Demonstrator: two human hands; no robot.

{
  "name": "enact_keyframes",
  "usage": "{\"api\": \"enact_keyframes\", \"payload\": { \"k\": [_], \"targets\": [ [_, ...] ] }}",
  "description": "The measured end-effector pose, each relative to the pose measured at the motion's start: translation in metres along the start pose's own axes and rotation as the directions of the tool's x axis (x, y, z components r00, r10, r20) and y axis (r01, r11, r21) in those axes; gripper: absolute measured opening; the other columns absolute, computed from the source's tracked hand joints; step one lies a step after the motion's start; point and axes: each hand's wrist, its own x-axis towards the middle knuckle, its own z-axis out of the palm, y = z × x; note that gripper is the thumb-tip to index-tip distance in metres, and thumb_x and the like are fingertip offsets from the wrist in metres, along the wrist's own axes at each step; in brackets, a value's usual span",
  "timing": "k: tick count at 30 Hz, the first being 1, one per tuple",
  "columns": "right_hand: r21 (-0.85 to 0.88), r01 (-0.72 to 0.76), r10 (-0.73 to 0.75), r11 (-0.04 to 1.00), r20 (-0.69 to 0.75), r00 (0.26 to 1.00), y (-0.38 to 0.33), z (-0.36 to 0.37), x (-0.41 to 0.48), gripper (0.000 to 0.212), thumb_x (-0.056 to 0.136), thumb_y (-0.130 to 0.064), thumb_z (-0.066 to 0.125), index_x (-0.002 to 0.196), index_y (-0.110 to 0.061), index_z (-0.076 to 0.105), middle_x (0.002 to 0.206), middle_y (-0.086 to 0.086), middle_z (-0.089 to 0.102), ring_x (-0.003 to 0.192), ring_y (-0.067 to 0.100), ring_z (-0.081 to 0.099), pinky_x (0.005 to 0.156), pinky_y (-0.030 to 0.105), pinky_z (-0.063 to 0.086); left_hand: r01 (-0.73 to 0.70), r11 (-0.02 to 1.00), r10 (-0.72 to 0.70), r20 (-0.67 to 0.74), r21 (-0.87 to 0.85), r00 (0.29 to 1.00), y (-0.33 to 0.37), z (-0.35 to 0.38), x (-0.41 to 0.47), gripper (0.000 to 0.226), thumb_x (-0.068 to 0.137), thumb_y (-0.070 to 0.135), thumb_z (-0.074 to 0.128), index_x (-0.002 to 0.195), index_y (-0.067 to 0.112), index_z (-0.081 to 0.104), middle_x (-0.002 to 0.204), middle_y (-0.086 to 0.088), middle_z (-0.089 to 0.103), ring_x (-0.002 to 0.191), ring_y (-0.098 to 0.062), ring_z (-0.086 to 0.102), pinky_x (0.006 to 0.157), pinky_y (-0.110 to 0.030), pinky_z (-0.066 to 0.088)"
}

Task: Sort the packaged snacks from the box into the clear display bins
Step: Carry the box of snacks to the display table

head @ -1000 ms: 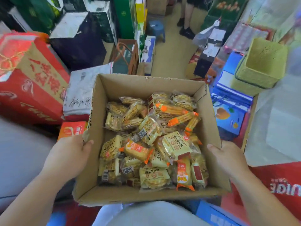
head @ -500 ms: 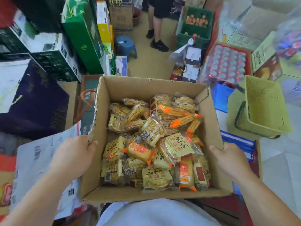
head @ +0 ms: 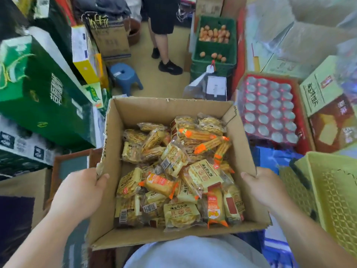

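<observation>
An open cardboard box (head: pixel 166 107) is held in front of my body. It holds several yellow and orange packaged snacks (head: pixel 177 171) piled loosely. My left hand (head: pixel 77 192) grips the box's left wall, thumb hooked over the rim. My right hand (head: pixel 264 188) grips the right wall in the same way, thumb on the rim. No clear display bin shows in view.
Green cartons (head: pixel 38 89) are stacked at left. A blue stool (head: pixel 125 76) and a person's legs (head: pixel 164 45) stand ahead in the aisle. A tray of red cans (head: pixel 270 109) sits at right, a yellow plastic basket (head: pixel 332 190) at the near right, a green crate (head: pixel 214 45) beyond.
The view has swung to the right with the box still held in both hands. The red cartons at left left the view; the cans and yellow basket came closer at right.
</observation>
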Motion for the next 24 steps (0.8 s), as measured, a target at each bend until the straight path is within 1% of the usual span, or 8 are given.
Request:
{"api": "enact_keyframes", "payload": {
  "k": [4, 6, 8, 11, 14, 17, 20, 24],
  "targets": [
    [0.040, -0.006, 0.006, 0.999, -0.012, 1.000, -0.027, -0.043, 0.084, 0.025, 0.097, -0.036, 0.063, 0.079, -0.020, 0.067, 0.072, -0.001, 0.065, 0.075, 0.026, 0.061, 0.060, 0.034, 0.040, -0.034, 0.999, 0.034, -0.010, 0.002, 0.999, 0.070, -0.021, 0.082, 0.046, 0.102, 0.030, 0.059, 0.064, 0.007, 0.049, 0.057, -0.010, 0.056, 0.056, -0.028, 0.053, 0.050, -0.033, 0.034],
    [0.070, -0.025, 0.028, 0.997, -0.037, 0.999, -0.033, -0.060, 0.118, 0.025, 0.097, -0.036, 0.063, 0.082, -0.016, 0.068, 0.074, 0.000, 0.065, 0.076, 0.027, 0.061, 0.062, 0.035, 0.040, -0.063, 0.998, 0.063, -0.010, 0.011, 0.998, 0.105, -0.030, 0.121, 0.047, 0.102, 0.031, 0.059, 0.063, 0.007, 0.050, 0.057, -0.012, 0.056, 0.056, -0.031, 0.054, 0.051, -0.034, 0.037],
    [0.104, -0.074, 0.082, 0.992, -0.067, 0.994, -0.034, -0.073, 0.146, 0.033, 0.097, -0.036, 0.063, 0.077, -0.010, 0.062, 0.070, 0.005, 0.062, 0.073, 0.028, 0.059, 0.061, 0.036, 0.040, -0.111, 0.993, 0.112, -0.002, 0.041, 0.994, 0.141, -0.036, 0.158, 0.046, 0.102, 0.033, 0.058, 0.065, 0.007, 0.051, 0.059, -0.012, 0.057, 0.057, -0.031, 0.055, 0.052, -0.035, 0.041],
    [0.146, -0.170, 0.186, 0.974, -0.106, 0.977, -0.030, -0.087, 0.179, 0.039, 0.097, -0.036, 0.063, 0.066, -0.013, 0.054, 0.060, 0.004, 0.056, 0.064, 0.024, 0.055, 0.052, 0.033, 0.034, -0.218, 0.975, 0.218, 0.020, 0.051, 0.976, 0.199, -0.042, 0.217, 0.047, 0.102, 0.033, 0.058, 0.062, 0.010, 0.048, 0.056, -0.009, 0.054, 0.054, -0.026, 0.052, 0.050, -0.033, 0.034],
    [0.186, -0.286, 0.310, 0.940, -0.115, 0.944, -0.023, -0.098, 0.204, 0.032, 0.097, -0.039, 0.062, 0.079, -0.012, 0.064, 0.070, 0.006, 0.063, 0.074, 0.030, 0.060, 0.060, 0.036, 0.041, -0.335, 0.937, 0.327, 0.095, 0.101, 0.940, 0.262, -0.039, 0.280, 0.047, 0.102, 0.035, 0.056, 0.063, 0.011, 0.049, 0.061, -0.009, 0.053, 0.060, -0.027, 0.051, 0.054, -0.036, 0.037],
    [0.258, -0.395, 0.439, 0.882, -0.142, 0.887, -0.023, -0.104, 0.219, 0.028, 0.097, -0.036, 0.062, 0.081, -0.014, 0.067, 0.075, 0.006, 0.067, 0.081, 0.033, 0.063, 0.065, 0.037, 0.044, -0.472, 0.876, 0.448, 0.191, 0.102, 0.873, 0.328, -0.029, 0.340, 0.046, 0.102, 0.035, 0.057, 0.065, 0.007, 0.050, 0.066, -0.015, 0.056, 0.069, -0.036, 0.057, 0.065, -0.043, 0.049],
    [0.374, -0.506, 0.594, 0.777, -0.173, 0.785, -0.030, -0.105, 0.224, 0.035, 0.097, -0.032, 0.064, 0.066, -0.017, 0.058, 0.070, 0.008, 0.064, 0.081, 0.036, 0.064, 0.069, 0.040, 0.047, -0.605, 0.788, 0.563, 0.259, 0.118, 0.784, 0.395, -0.023, 0.394, 0.049, 0.102, 0.036, 0.056, 0.064, 0.007, 0.049, 0.064, -0.014, 0.055, 0.068, -0.036, 0.054, 0.062, -0.041, 0.043],
    [0.510, -0.613, 0.762, 0.604, -0.142, 0.632, -0.048, -0.099, 0.215, 0.031, 0.098, -0.032, 0.062, 0.071, -0.016, 0.062, 0.069, 0.007, 0.064, 0.074, 0.032, 0.061, 0.063, 0.037, 0.040, -0.775, 0.614, 0.692, 0.371, 0.149, 0.619, 0.477, -0.016, 0.438, 0.049, 0.103, 0.036, 0.054, 0.065, 0.005, 0.050, 0.065, -0.014, 0.057, 0.068, -0.035, 0.056, 0.061, -0.040, 0.043]
  ]
}}
